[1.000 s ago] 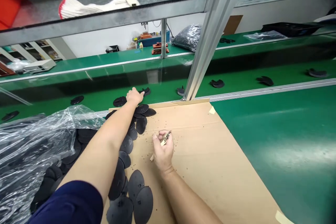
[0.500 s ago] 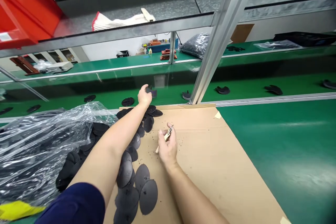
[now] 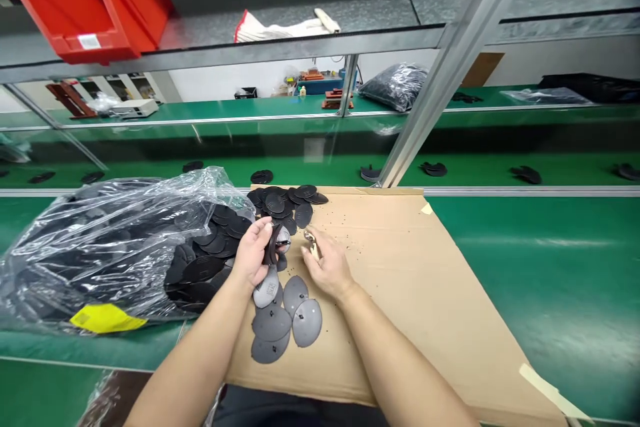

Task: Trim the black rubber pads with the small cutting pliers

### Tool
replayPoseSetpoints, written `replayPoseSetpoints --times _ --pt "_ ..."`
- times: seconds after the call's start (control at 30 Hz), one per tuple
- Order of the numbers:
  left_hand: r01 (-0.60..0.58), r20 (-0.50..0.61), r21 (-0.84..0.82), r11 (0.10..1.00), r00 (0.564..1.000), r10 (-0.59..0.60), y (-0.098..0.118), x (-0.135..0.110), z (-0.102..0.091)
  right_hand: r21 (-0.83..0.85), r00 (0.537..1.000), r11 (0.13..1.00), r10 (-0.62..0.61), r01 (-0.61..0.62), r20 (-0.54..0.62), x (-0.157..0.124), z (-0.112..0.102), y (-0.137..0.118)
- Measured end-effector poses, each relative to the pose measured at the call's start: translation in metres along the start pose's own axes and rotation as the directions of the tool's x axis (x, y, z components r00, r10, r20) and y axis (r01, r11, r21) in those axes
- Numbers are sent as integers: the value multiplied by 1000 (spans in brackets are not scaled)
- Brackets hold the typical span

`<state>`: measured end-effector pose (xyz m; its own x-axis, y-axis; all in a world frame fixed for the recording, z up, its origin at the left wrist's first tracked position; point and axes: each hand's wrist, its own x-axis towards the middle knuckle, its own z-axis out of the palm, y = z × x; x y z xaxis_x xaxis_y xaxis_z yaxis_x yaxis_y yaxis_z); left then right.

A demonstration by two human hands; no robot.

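Note:
My left hand (image 3: pixel 254 248) is closed around a black curved plastic part (image 3: pixel 271 245), held upright above the cardboard. In my right hand (image 3: pixel 330 265) is a small pair of nippers (image 3: pixel 312 245) with cream handles and a metal head, pointing toward that part with a gap between. Black oval discs (image 3: pixel 307 323) lie below my hands, some overlapping. A heap of similar discs (image 3: pixel 275 203) sits at the far left edge of the cardboard sheet (image 3: pixel 400 293). Small black crumbs dot the cardboard.
A clear plastic bag (image 3: pixel 115 240) full of black discs, with a yellow label (image 3: pixel 107 318), lies open at left. Behind runs a green belt (image 3: pixel 320 173) carrying spaced black parts. A metal post (image 3: pixel 460 60), red bin (image 3: pixel 100 7) and white glove (image 3: pixel 285 30) are beyond.
My left hand has come back from over the green belt to the cardboard with a black part. My right hand has stayed over the cardboard with the nippers. The view has shifted.

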<state>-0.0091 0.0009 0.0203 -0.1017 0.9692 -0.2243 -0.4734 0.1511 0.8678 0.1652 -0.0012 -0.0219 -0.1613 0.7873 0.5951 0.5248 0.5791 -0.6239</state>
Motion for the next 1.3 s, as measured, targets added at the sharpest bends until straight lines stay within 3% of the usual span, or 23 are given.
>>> replayPoseSetpoints --times 0.1,0.23,0.63,0.87,1.03,1.13,1.3 --pt "5 -32 5 1000 999 -5 -8 -1 -3 -84 988 987 -129 136 86 1 -1 -6" --pt "-6 -38 -10 1000 999 6 -10 3 -4 -120 972 971 -189 205 138 1 -3 -8" --pt "-15 -60 -23 1000 998 13 -10 3 -6 -96 954 962 -236 257 185 3 -6 -10" --pt "-21 -87 -4 1000 996 21 -12 4 -7 -273 946 913 -253 303 203 3 -6 -10" --pt "-63 -108 2 998 992 63 -14 5 -7 -276 958 933 -166 229 235 1 -5 -10" --pt "-110 -43 -56 992 993 107 -14 4 -9 -147 972 983 -77 112 224 0 -3 -10" --pt "-128 13 -42 991 992 129 -13 3 -12 170 992 978 111 -120 62 -1 -1 -9"
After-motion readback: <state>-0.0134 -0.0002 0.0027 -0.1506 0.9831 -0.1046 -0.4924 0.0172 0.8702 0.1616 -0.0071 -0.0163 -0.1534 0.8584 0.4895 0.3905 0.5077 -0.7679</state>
